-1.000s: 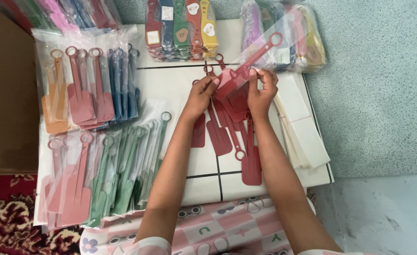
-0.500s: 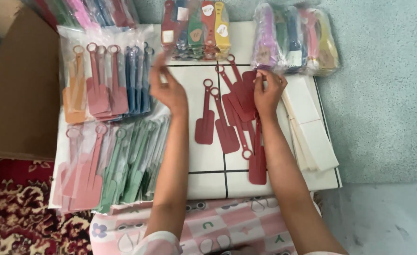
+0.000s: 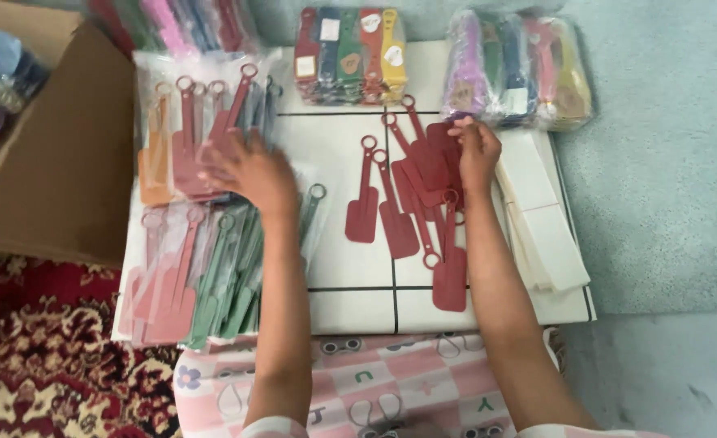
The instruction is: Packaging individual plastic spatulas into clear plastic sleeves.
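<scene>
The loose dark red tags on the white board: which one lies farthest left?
The dark red tag lying alone at the left of the spread, loop end pointing away from the person. The other loose tags overlap nearer the right hand.

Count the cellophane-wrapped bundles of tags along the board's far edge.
2: one bundle at top centre, another bundle at top right beyond the right hand. More may lie out of view.

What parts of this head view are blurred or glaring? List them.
Head view: left hand is motion-blurred over the clear plastic bag of pink paddle-shaped tags, which shows soft glare; right hand and loose dark red paddle-shaped tags are sharper.
</scene>
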